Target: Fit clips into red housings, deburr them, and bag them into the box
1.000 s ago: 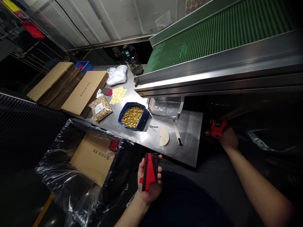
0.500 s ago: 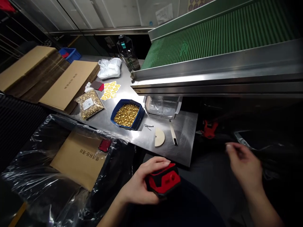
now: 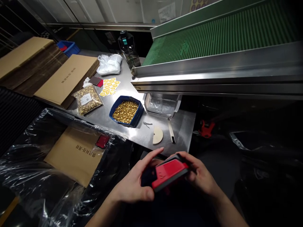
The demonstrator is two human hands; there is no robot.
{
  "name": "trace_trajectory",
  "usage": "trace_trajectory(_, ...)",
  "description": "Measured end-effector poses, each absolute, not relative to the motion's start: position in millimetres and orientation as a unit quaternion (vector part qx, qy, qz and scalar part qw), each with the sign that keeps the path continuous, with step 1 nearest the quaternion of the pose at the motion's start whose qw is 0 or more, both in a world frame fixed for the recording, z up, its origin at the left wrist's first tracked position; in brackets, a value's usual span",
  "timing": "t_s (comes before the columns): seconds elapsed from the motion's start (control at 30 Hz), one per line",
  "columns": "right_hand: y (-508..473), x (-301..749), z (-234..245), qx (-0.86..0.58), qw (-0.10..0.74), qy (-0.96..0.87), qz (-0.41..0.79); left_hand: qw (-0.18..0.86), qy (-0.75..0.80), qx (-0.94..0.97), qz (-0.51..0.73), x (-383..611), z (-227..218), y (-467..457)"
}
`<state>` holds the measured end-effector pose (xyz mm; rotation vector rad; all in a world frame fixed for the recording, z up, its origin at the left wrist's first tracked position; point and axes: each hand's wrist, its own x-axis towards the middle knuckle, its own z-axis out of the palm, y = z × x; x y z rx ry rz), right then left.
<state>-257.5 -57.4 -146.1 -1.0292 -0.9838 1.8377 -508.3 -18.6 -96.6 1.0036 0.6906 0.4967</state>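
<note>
Brought the right hand [image 3: 204, 178] in from well apart on the right, half a second earlier, onto the red-and-black block [image 3: 169, 172], and turned the block to show a broad red face. Took clock directions about the middle of the view.

Stacked flat cartons [image 3: 66, 78] toward ten o'clock on the desk [image 3: 184, 130], perhaps to be near yet out of the way. Spread the left hand [image 3: 132, 185] between six and seven, thumb and forefinger wide around the block's left end, probably to guide rather than grip; could not tell how firmly touching behind. Set a half-disc [image 3: 158, 135] between five and six, just beside a slim white tool [image 3: 171, 130] at four, likely for quick reach. Held the block just past five o'clock, tilted, nearer than the desk edge, mainly by its right end in the narrowed right hand, apparently to bear its weight there.

Found containers, again from the left: at eight, a plastic-lined bin [image 3: 110, 165] with a printed cardboard sheet [image 3: 73, 154] and a dark red object [image 3: 102, 142]; between nine and ten, a clear bag [image 3: 92, 104] full of gold-coloured pieces; at nine, a blue tray [image 3: 139, 114] heaped with similar pieces; at two, a pale box [image 3: 177, 107], seemingly holding clear film [image 3: 161, 104].
</note>
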Motion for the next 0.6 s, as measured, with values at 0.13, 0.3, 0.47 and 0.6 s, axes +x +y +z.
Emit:
trace_trajectory(0.13, -78.2, -263.4, -167.8, -0.270, 0.466, -0.168, 0.826, 0.763, 0.320, 0.507, 0.244, -509.8, -91.5, -25.4)
trace_trajectory(0.3, -77.0, -260.2, -156.1, -0.248, 0.437, -0.230, 0.833, 0.674, 0.366, 0.574, 0.286, -489.5, -95.3, -26.3)
trace_trajectory(0.47, -73.9, -247.0, -145.1, -0.261, 0.347, -0.372, 0.820, 0.644, 0.376, 0.589, 0.312, -476.2, -87.3, -32.3)
trace_trajectory(0.6, -75.7, -244.8, -141.1, -0.253, 0.329, -0.416, 0.809, 0.623, 0.364, 0.613, 0.320, -477.6, -80.2, -39.5)
